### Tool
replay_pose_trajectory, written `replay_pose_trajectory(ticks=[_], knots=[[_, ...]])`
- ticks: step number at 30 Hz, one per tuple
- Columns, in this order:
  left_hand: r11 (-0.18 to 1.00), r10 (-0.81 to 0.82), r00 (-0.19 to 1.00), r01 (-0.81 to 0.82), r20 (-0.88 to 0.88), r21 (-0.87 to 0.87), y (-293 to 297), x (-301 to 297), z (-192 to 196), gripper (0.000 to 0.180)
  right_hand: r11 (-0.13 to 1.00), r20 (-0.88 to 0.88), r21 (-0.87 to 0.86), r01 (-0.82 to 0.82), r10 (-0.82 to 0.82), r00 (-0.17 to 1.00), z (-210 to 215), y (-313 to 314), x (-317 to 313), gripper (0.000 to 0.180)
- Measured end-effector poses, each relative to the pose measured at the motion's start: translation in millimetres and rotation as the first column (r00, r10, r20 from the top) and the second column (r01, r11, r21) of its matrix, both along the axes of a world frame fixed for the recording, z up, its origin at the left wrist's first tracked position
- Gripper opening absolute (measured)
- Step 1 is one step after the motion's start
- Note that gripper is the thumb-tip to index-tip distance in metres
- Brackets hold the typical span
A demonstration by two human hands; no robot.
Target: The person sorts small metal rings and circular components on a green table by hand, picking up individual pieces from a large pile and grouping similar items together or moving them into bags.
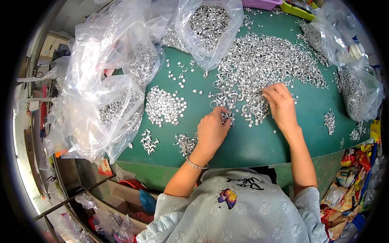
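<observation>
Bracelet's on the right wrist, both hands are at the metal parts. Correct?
Wrong side: the head view shows the bracelet on the left, not the right. The rest holds: left hand and right hand are both at the metal parts.

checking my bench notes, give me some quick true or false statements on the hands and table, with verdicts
1. The right hand is at the big pile of metal pieces. True.
2. The bracelet is on the right wrist. False: it is on the left wrist.
3. The table is green. True.
4. The left hand lies flat on the bare table. False: its fingers are bent at a small cluster of metal pieces.
5. The purple basket is right beside the shirt. False: it is at the far side of the table.
</observation>
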State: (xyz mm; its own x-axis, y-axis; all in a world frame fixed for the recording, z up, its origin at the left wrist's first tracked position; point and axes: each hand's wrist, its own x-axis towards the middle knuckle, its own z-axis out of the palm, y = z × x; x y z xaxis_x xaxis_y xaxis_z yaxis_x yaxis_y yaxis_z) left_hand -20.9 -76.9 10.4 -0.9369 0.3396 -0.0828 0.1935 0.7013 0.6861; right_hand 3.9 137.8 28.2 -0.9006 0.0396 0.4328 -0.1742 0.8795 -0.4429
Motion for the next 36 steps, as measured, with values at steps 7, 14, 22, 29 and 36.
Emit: replay_pose_trajectory(ticks=[7,14,22,29,36], knots=[[0.999,-0.018,0.999,0.017,-0.051,-0.038,2,0,10,0.025,0.977,0.132,-0.204,0.068,-0.041,0.990,4,4,15,0.012],[0.997,-0.060,0.986,0.051,-0.158,-0.058,11,5,7,0.023,0.984,0.310,0.155,-0.088,0.036,0.950,1,-8,22,0.011],[0.983,-0.134,0.971,0.103,-0.200,-0.155,12,3,5,0.014,0.716,0.309,-0.677,0.169,0.068,0.949,-11,14,24,0.008],[0.988,0.082,0.988,-0.063,-0.132,0.144,2,-1,5,0.012,-0.493,-0.059,-0.852,0.175,0.422,0.905,-4,17,20,0.014],[0.987,0.076,0.988,-0.093,-0.135,-0.129,-4,-15,8,0.018,0.698,0.473,-0.639,0.323,0.026,0.881,-5,-7,11,0.019]])
